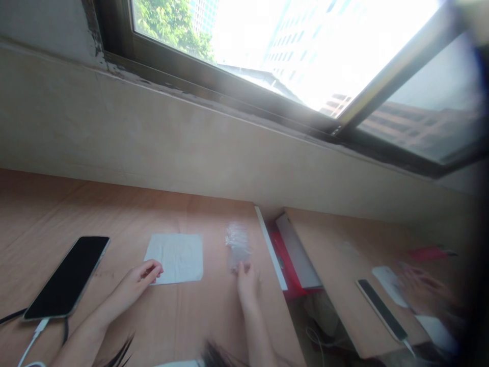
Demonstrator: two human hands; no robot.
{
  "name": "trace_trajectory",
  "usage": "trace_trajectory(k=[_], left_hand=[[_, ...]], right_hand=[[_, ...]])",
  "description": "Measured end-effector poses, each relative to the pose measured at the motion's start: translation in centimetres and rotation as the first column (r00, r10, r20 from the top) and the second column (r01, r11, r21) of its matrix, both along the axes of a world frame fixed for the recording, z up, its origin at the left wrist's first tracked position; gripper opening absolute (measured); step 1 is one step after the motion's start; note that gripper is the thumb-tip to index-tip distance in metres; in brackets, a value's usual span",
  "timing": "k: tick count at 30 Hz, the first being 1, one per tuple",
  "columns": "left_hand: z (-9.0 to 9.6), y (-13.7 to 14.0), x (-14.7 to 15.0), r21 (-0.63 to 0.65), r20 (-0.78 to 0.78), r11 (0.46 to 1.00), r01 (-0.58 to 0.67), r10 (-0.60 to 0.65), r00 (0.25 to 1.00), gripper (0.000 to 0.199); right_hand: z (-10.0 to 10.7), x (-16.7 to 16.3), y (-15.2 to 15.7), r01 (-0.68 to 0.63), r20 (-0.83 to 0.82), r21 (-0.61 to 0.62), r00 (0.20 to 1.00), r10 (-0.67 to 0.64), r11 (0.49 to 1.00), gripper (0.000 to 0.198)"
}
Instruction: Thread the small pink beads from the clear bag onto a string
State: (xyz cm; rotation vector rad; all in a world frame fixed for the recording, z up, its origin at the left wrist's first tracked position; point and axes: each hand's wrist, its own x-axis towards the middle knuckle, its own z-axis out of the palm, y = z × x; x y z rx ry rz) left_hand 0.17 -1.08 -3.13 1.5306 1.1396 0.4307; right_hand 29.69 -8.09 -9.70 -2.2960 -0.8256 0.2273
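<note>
On the wooden desk (pixel 183 321), a pale, creased square sheet (pixel 178 257) lies flat; whether it is paper or thin cloth I cannot tell. My left hand (pixel 143 275) rests at its lower left corner with the fingers curled closed, and nothing shows between them. To the right of the sheet is a small pile of clear plastic sleeves (pixel 237 242), blurred and shiny. The fingertips of my right hand (pixel 248 280) are pinched on the near end of this pile.
A black phone (pixel 69 278) with a white cable lies at the left. Past a gap holding red and grey folders (pixel 284 250), a second desk (pixel 332 255) carries another phone (pixel 382 308) and a co-worker's blurred hands (pixel 428 290). A wall and window stand behind.
</note>
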Motion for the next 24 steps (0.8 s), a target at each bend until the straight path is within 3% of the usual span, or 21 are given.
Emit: trace_trajectory(k=[3,6,8,10,12,15,19,24], left_hand=[[-1.5,-0.2,-0.3,0.014,-0.019,0.999,0.036,-0.035,0.999,0.031],[-2.6,-0.3,-0.6,0.026,-0.041,0.999,0.035,-0.034,0.999,0.031],[-3.0,-0.4,-0.6,0.038,-0.063,0.999,0.024,-0.022,0.998,0.032],[-3.2,-0.5,-0.6,0.057,-0.074,0.998,0.015,-0.011,0.997,0.031],[-3.3,-0.5,-0.5,0.076,-0.081,0.997,0.008,-0.002,0.997,0.031],[-3.5,-0.7,-0.5,0.093,-0.085,0.996,0.001,0.006,0.996,0.029],[-4.1,-1.1,-1.0,0.155,-0.04,0.988,-0.012,0.018,0.999,0.028],[-4.6,-1.1,-1.3,0.181,-0.009,0.983,-0.028,0.03,1.0,0.03]], right_hand=[[0.1,0.4,-0.2,0.103,0.272,-0.119,0.96,-0.068,0.988,0.03],[1.1,-0.8,-0.1,0.115,0.383,-0.011,0.918,-0.102,0.993,0.028],[1.5,-2.2,0.2,0.015,0.324,0.041,0.946,-0.028,0.999,0.022],[1.3,-4.0,0.6,-0.145,0.176,0.039,0.975,0.136,0.989,0.025],[0.5,-6.2,0.9,-0.281,0.029,0.018,0.959,0.281,0.959,0.029],[-1.0,-9.1,1.2,-0.366,-0.078,-0.037,0.929,0.362,0.93,0.031],[-1.7,-10.6,1.5,-0.33,0.007,-0.186,0.941,0.337,0.926,0.039],[-0.9,-10.4,1.7,-0.365,0.108,-0.211,0.913,0.392,0.907,0.04]])
